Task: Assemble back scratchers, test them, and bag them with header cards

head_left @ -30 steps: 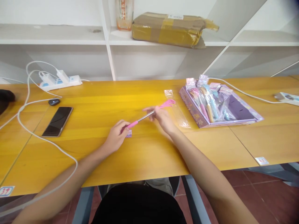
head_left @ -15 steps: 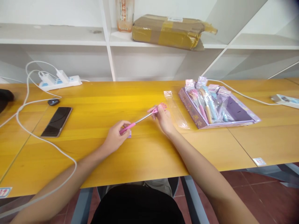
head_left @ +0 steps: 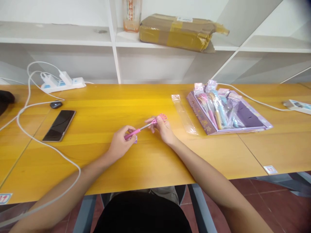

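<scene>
A pink back scratcher (head_left: pixel 133 134) with a thin metal shaft slants above the table between my hands. My left hand (head_left: pixel 120 142) is closed around its pink handle. At the other end, my right hand (head_left: pixel 163 128) pinches the base of the hand-shaped pink head, with its prongs showing past my fingers. Only a short stretch of shaft is visible between handle and head. A small purple tag (head_left: pixel 135 139) shows just below my left fingertips; whether it hangs from the handle I cannot tell. To the right of my right hand lies a flat clear plastic sleeve (head_left: pixel 184 115).
A purple box (head_left: pixel 206 124) of several wrapped back scratchers stands at the right. On the left are a phone (head_left: pixel 59 125), a small black object (head_left: pixel 56 104), a power strip (head_left: pixel 73 83) and white cables. A taped parcel (head_left: pixel 175 32) and a bottle (head_left: pixel 132 16) occupy the shelf.
My right hand has moved left and slightly down with the head, so the exposed metal shaft is shorter. My left hand has stayed nearly still on the handle.
</scene>
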`<state>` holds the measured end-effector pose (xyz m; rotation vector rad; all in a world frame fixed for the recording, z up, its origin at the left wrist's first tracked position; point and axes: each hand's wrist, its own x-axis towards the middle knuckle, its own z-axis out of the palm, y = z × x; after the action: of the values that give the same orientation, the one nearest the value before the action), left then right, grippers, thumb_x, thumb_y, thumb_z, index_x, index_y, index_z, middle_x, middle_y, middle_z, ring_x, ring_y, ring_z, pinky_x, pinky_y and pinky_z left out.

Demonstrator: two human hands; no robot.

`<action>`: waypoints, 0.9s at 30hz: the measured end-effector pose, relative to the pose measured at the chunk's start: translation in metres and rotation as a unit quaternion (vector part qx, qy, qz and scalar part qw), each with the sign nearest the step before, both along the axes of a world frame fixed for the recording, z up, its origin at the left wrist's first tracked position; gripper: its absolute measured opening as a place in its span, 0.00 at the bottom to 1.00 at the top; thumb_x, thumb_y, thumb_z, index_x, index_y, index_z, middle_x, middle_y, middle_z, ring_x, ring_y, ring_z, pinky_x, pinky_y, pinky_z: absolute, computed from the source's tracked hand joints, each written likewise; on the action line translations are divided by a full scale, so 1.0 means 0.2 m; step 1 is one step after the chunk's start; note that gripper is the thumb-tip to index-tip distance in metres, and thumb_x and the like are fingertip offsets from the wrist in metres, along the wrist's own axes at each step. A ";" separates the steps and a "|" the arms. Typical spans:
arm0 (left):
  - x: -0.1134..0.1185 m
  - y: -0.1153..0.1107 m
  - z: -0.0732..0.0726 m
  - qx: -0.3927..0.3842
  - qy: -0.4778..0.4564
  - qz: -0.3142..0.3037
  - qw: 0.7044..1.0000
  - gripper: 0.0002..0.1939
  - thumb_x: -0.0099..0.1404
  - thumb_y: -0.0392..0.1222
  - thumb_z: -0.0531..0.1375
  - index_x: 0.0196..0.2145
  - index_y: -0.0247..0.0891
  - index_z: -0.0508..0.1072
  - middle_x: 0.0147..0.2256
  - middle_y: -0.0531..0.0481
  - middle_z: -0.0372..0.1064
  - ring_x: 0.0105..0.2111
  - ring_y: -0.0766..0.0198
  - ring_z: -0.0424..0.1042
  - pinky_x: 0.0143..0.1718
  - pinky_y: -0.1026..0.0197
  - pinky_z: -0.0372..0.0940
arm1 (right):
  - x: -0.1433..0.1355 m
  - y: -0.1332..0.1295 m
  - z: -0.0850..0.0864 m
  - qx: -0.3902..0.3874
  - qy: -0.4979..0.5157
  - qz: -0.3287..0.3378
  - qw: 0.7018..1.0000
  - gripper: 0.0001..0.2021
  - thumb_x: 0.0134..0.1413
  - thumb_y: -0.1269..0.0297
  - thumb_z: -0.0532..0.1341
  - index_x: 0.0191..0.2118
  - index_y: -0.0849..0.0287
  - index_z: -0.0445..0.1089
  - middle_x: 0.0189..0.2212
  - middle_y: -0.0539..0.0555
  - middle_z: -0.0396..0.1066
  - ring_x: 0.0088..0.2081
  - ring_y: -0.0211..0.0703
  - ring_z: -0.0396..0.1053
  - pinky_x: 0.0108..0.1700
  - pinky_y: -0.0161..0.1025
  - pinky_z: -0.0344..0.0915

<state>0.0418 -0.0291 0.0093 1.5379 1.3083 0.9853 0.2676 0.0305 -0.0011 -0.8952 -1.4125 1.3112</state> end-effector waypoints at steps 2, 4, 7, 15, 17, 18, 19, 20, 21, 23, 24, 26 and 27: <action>0.00 0.00 0.00 0.002 -0.001 0.001 1.000 0.07 0.66 0.39 0.63 0.43 0.42 0.74 0.39 0.51 0.79 0.36 0.59 0.81 0.42 0.56 0.75 | -0.01 -0.01 0.00 -0.001 0.005 0.009 1.000 0.35 0.65 0.28 0.54 0.42 0.56 0.82 0.27 0.53 0.73 0.25 0.41 0.66 0.34 0.42 0.67; 0.01 -0.01 0.00 0.003 0.000 0.003 1.000 0.07 0.66 0.38 0.64 0.42 0.42 0.74 0.39 0.52 0.79 0.36 0.59 0.81 0.42 0.56 0.75 | -0.03 -0.02 0.00 0.002 0.008 0.017 1.000 0.35 0.66 0.28 0.55 0.43 0.57 0.82 0.27 0.52 0.73 0.25 0.41 0.67 0.33 0.42 0.67; 0.00 -0.01 -0.01 -0.002 0.008 0.011 1.000 0.07 0.66 0.39 0.64 0.43 0.43 0.74 0.38 0.51 0.80 0.36 0.58 0.81 0.42 0.55 0.75 | -0.05 -0.03 -0.01 0.007 -0.003 0.025 1.000 0.35 0.67 0.29 0.53 0.44 0.57 0.82 0.26 0.52 0.73 0.25 0.41 0.68 0.33 0.42 0.66; 0.00 -0.01 -0.03 0.001 0.018 0.019 1.000 0.06 0.67 0.40 0.64 0.42 0.43 0.75 0.37 0.51 0.81 0.37 0.56 0.82 0.42 0.54 0.75 | -0.06 -0.05 -0.04 0.031 0.006 0.051 0.998 0.33 0.72 0.34 0.51 0.45 0.57 0.82 0.25 0.52 0.72 0.27 0.42 0.69 0.34 0.42 0.67; 0.00 -0.01 -0.02 0.006 0.022 0.019 1.000 0.06 0.67 0.40 0.63 0.42 0.42 0.74 0.37 0.51 0.81 0.36 0.57 0.81 0.41 0.56 0.74 | -0.06 -0.05 -0.04 0.036 0.002 0.051 0.998 0.33 0.72 0.34 0.51 0.45 0.57 0.82 0.26 0.52 0.73 0.27 0.42 0.69 0.34 0.41 0.67; 0.00 -0.01 -0.02 0.010 0.027 0.018 0.999 0.06 0.67 0.40 0.63 0.42 0.42 0.74 0.37 0.51 0.81 0.36 0.58 0.81 0.41 0.57 0.74 | -0.06 -0.05 -0.04 0.038 -0.003 0.046 0.998 0.33 0.72 0.34 0.50 0.45 0.57 0.82 0.27 0.52 0.73 0.27 0.42 0.68 0.33 0.42 0.67; -0.01 0.00 -0.01 0.016 0.035 0.014 0.999 0.06 0.67 0.40 0.63 0.43 0.42 0.74 0.37 0.51 0.80 0.36 0.59 0.81 0.40 0.58 0.74 | -0.05 -0.04 -0.04 0.042 -0.010 0.040 0.998 0.33 0.72 0.33 0.50 0.45 0.57 0.81 0.28 0.52 0.73 0.27 0.41 0.68 0.33 0.42 0.67; -0.01 0.01 0.00 0.025 0.048 0.006 0.998 0.07 0.67 0.40 0.62 0.44 0.41 0.75 0.38 0.51 0.80 0.36 0.59 0.81 0.40 0.59 0.73 | -0.05 -0.04 -0.03 0.045 -0.017 0.034 0.998 0.34 0.72 0.33 0.50 0.45 0.57 0.81 0.29 0.52 0.73 0.26 0.41 0.67 0.33 0.42 0.66; -0.02 0.02 0.00 0.038 0.068 -0.007 0.997 0.08 0.68 0.40 0.62 0.45 0.41 0.75 0.39 0.51 0.80 0.37 0.60 0.80 0.41 0.60 0.73 | -0.04 -0.03 -0.02 0.049 -0.026 0.030 0.998 0.33 0.72 0.33 0.51 0.44 0.57 0.81 0.29 0.52 0.73 0.26 0.40 0.66 0.33 0.41 0.66; -0.04 0.04 0.02 0.070 0.130 -0.040 0.988 0.11 0.70 0.41 0.61 0.49 0.41 0.76 0.41 0.50 0.80 0.36 0.62 0.79 0.41 0.61 0.71 | -0.01 -0.01 0.00 0.063 -0.043 0.031 0.997 0.32 0.71 0.33 0.53 0.42 0.57 0.81 0.30 0.52 0.72 0.25 0.39 0.64 0.32 0.41 0.65; -0.05 0.05 0.04 0.087 0.166 -0.056 0.981 0.12 0.72 0.42 0.60 0.51 0.41 0.76 0.42 0.50 0.80 0.36 0.62 0.78 0.41 0.61 0.70 | 0.00 0.01 0.02 0.074 -0.052 0.035 0.995 0.31 0.71 0.34 0.54 0.41 0.57 0.81 0.29 0.52 0.71 0.25 0.38 0.64 0.31 0.41 0.65; -0.07 0.07 0.07 0.118 0.238 -0.077 0.961 0.15 0.75 0.44 0.58 0.55 0.42 0.76 0.44 0.49 0.81 0.38 0.60 0.78 0.42 0.60 0.69 | 0.03 0.03 0.06 0.101 -0.073 0.039 0.992 0.29 0.71 0.36 0.57 0.39 0.57 0.81 0.26 0.50 0.68 0.26 0.39 0.64 0.32 0.40 0.65; -0.08 0.08 0.09 0.126 0.268 -0.083 0.951 0.15 0.77 0.46 0.57 0.56 0.42 0.76 0.45 0.48 0.81 0.40 0.59 0.79 0.43 0.59 0.68 | 0.04 0.04 0.08 0.110 -0.082 0.035 0.990 0.27 0.70 0.37 0.58 0.39 0.57 0.81 0.25 0.49 0.67 0.26 0.39 0.65 0.33 0.40 0.65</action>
<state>0.0267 -0.0128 0.0273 2.1820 1.4189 0.6649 0.2753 0.0389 0.0152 -0.8255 -1.6937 1.1257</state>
